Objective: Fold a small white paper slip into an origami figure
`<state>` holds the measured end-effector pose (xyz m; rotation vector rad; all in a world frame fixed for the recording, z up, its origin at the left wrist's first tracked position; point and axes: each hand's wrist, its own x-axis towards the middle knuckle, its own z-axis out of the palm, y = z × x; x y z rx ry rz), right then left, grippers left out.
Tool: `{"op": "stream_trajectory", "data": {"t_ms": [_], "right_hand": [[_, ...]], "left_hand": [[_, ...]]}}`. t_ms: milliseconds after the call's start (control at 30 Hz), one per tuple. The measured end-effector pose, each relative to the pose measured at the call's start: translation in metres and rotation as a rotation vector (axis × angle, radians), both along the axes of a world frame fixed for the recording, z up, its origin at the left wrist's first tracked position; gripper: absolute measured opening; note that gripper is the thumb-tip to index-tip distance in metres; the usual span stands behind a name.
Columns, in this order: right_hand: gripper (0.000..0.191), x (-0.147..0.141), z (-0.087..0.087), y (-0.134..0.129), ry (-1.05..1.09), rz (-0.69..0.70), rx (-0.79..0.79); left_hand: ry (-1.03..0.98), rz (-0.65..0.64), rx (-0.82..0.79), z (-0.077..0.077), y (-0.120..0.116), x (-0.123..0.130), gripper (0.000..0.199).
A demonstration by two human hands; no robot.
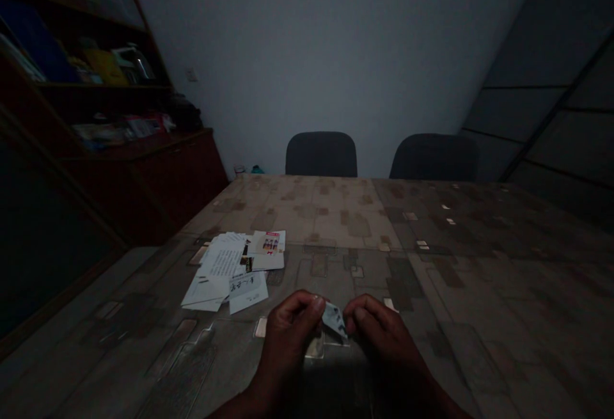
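One card (332, 318) in left grip (290, 326)

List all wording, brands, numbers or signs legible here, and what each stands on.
None reads clearly enough to quote.
Printed sheet: lines of text, too small.
Sheet with bold dark characters: too blurred.
Card with a red strip: strip lettering too small.
Small card in the left hand: dark marks, unreadable.
Shelf items: too dark and blurred.

Setting: dim room, likely an office or meeting room. Evidence: large table (307, 214) with patterned covering, two dark-backed chairs (321, 153), wooden shelving unit (105, 86) holding a blue binder (36, 38).
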<state>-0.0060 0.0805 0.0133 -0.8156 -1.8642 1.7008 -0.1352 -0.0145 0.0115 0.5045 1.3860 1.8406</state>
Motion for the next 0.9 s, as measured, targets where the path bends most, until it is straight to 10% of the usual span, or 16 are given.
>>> {"op": "stream_trajectory", "data": {"t_ms": [667, 900], "right_hand": [[0.019, -0.002, -0.006, -0.008, -0.043, 0.001, -0.123], [0.026, -0.004, 0.001, -0.007, 0.060, -0.056, -0.009]], "left_hand": [[0.078, 0.150, -0.008, 0.012, 0.003, -0.010, 0.028], [0.152, -0.018, -0.134, 0.003, 0.006, 0.006, 0.034]]}}
